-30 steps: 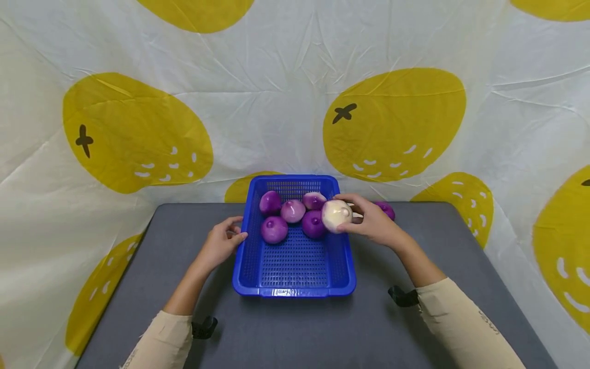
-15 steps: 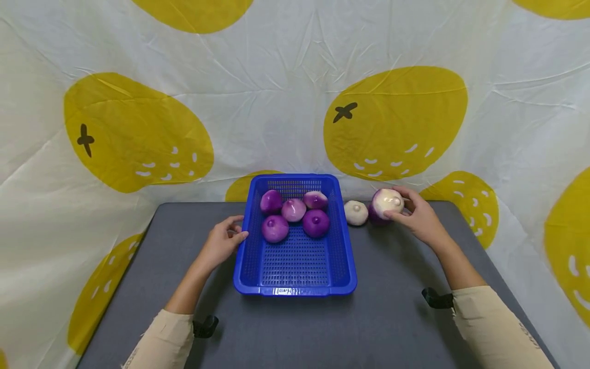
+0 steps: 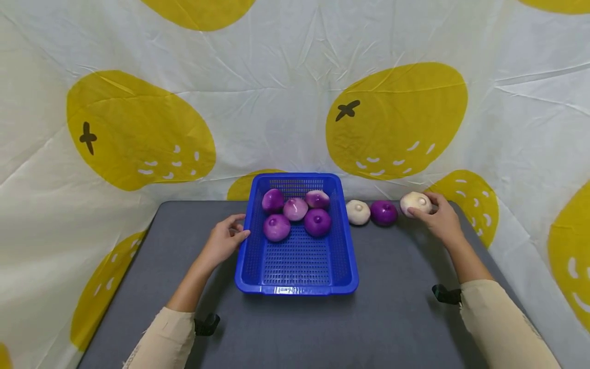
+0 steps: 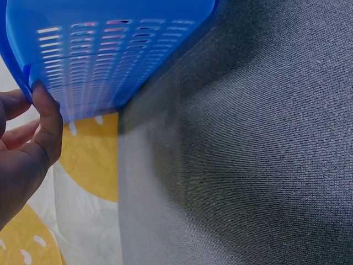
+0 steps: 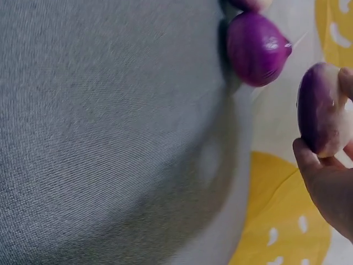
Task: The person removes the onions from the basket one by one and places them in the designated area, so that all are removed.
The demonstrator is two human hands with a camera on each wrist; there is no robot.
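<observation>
A blue plastic basket (image 3: 297, 290) with slotted walls stands mid-table, several purple onions (image 3: 277, 228) in its far half. At its left rim my left hand (image 3: 221, 242) pinches the edge between thumb and fingers; the left wrist view shows the thumb (image 4: 48, 118) on the outer wall. With my right hand (image 3: 441, 219) I hold a pale onion (image 3: 415, 204) near the table's far right edge. Its other side shows purple in the right wrist view, where it appears clear of the table. A white onion (image 3: 358, 212) and a purple onion (image 3: 384, 213) sit right of the basket.
The grey table (image 3: 304, 328) ends at the far side against a white cloth (image 3: 276, 118) printed with yellow fruit. Black straps (image 3: 446, 294) hang at both beige sleeves.
My right hand has carried the pale onion from over the basket's right rim to the right, past the white and purple onions, and lowered it. The left hand stays at the rim.
</observation>
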